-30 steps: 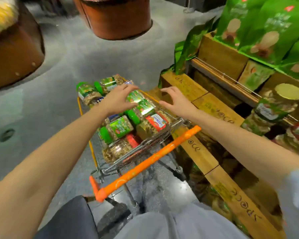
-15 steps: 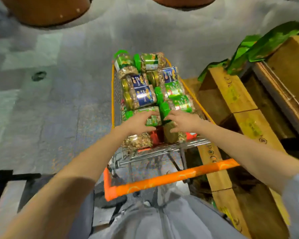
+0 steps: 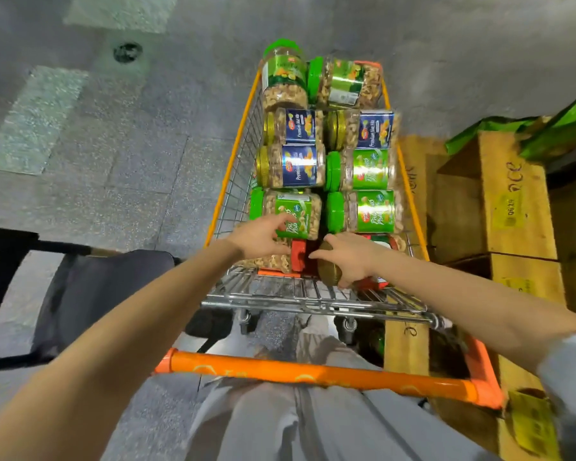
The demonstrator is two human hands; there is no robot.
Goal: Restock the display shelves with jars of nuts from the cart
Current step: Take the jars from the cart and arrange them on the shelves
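One wide-angle view, worn on the head, looks steeply down and forward over the cart [image 3: 236, 188] — near, right above its handle [image 3: 313, 372] — with wooden crates [image 3: 512, 201] at the cart's right.

An orange-framed wire cart [image 3: 233, 181] holds clear plastic jars of nuts lying on their sides in two rows, most with lids to the left. At the far end lie two green-lidded jars [image 3: 285, 78], then three blue-labelled jars [image 3: 300, 166] with gold lids, then three green-labelled jars [image 3: 373, 211]. Nearest, a red-lidded jar [image 3: 296, 257] lies left, and the right hand [image 3: 350, 257] grips a gold-lidded jar [image 3: 328, 266]. Wooden display shelving [image 3: 512, 201] stands just right of the cart.
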